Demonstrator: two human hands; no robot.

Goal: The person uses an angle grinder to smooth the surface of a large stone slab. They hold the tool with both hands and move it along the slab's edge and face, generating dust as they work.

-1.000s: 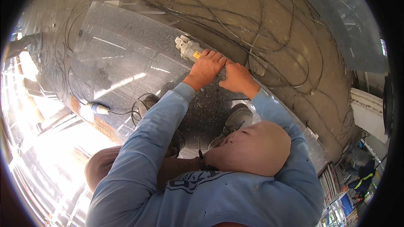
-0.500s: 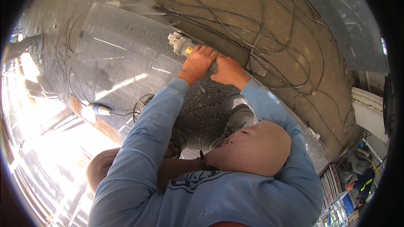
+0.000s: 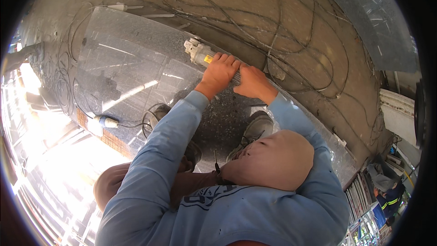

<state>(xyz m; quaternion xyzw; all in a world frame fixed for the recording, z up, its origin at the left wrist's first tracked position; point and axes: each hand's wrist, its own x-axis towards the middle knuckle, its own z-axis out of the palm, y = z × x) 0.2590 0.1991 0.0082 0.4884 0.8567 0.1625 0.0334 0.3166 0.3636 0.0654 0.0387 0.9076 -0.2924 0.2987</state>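
Note:
With both hands I grip a dusty, pale angle grinder (image 3: pixel 198 53) with a yellow label, at the far long edge of a dark, speckled slab (image 3: pixel 136 36). My left hand (image 3: pixel 221 74) wraps round its body behind the head. Just behind it, my right hand (image 3: pixel 256 82) is closed round the rear of the tool, close to the left hand. The grinder's head points left and away from me, and its disc shows only as a small sliver by the slab's edge. My fingers hide most of the handle.
Black cables (image 3: pixel 291 54) lie in loops on the brown floor beyond the slab. A cable connector (image 3: pixel 107 121) rests on the slab's near left side, by my shoes (image 3: pixel 259 127). Another grey slab (image 3: pixel 364 13) stands far right; a person (image 3: pixel 391 200) is at lower right.
Both hands and the grinder have shifted slightly right and toward me along the slab's edge. The grip is the same. The haze of dust beyond the slab has thinned.

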